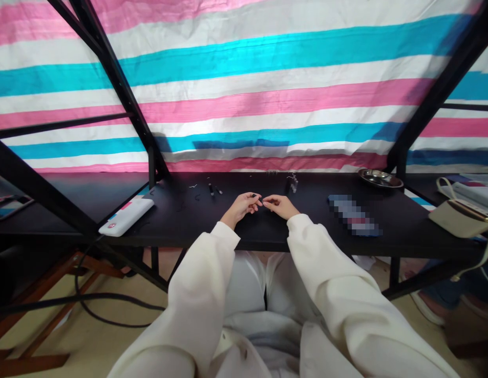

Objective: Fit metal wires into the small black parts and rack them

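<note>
My left hand [246, 207] is just above the black table [307, 226], its thumb and fingers bent together around something small and dark that I cannot make out. Facing it from the right, my right hand [281, 206] has thumb and forefinger pinched, their tips almost meeting the left fingertips. Whatever lies between them is too small to name. Beyond the left hand are a small dark cylinder [211, 189] and a thin dark piece with a pale end [219, 191]. Behind the right hand sits a cluster of small metallic pieces [294, 184].
A white power bank-like block [128, 217] lies at the left. To the right are a blurred blue packet [354, 215], a shiny metal dish [380, 179] and a beige bag [460, 218]. Black frame bars slope up on both sides before a striped sheet [267, 100].
</note>
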### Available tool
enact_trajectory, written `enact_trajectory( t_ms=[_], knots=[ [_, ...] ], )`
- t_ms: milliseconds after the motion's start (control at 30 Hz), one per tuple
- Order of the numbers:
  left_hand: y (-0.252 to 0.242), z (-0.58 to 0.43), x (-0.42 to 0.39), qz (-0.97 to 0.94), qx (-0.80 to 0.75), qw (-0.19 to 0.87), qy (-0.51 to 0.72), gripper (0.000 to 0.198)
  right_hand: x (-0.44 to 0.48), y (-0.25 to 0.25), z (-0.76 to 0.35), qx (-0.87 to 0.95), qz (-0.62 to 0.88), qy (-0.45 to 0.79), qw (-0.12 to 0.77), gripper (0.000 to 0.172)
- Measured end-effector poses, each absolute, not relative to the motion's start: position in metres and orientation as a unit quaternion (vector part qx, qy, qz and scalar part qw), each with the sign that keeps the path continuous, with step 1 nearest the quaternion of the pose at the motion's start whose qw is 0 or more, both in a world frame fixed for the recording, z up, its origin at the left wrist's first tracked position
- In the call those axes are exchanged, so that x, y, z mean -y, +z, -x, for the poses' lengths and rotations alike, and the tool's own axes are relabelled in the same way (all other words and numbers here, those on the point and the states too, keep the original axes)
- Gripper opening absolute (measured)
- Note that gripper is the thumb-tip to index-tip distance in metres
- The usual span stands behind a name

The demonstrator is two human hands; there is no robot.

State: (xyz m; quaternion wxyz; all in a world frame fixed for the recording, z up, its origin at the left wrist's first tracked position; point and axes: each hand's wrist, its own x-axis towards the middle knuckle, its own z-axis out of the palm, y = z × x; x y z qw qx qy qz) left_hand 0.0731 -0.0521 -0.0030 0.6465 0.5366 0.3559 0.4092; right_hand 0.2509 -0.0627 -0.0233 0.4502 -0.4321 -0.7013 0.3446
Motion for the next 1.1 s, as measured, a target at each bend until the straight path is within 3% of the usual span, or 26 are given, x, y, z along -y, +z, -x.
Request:
enact_trajectory(
  t_ms=[233,400,633,833,1100],
  knots=[
    [-0.0023,-0.0743,0.0534,-0.547,-0.363,0.638,0.402,0.021,0.0621,-0.0259,-0.2517,0.728,0.448,0.301,0.423,0.031],
    [-0.0045,-0.073,0.0491,-0.518,-0.401,0.59,0.471,0.02,0.0635,-0.0243,-0.253,0.719,0.483,0.268,0.422,0.023],
    [-0.0036,-0.0748,0.053,-0.564,-0.373,0.624,0.391,0.034,0.0616,-0.0231,-0.2508,0.675,0.428,0.335,0.499,0.032],
    [-0.0018,-0.0797,0.0572,-0.602,-0.387,0.603,0.353,0.024,0.0616,-0.0256,-0.247,0.686,0.414,0.379,0.463,0.034],
    [-0.0052,-0.0818,0.0561,-0.622,-0.386,0.587,0.346,0.016,0.0611,-0.03,-0.2465,0.714,0.417,0.37,0.424,0.024]
  ],
)
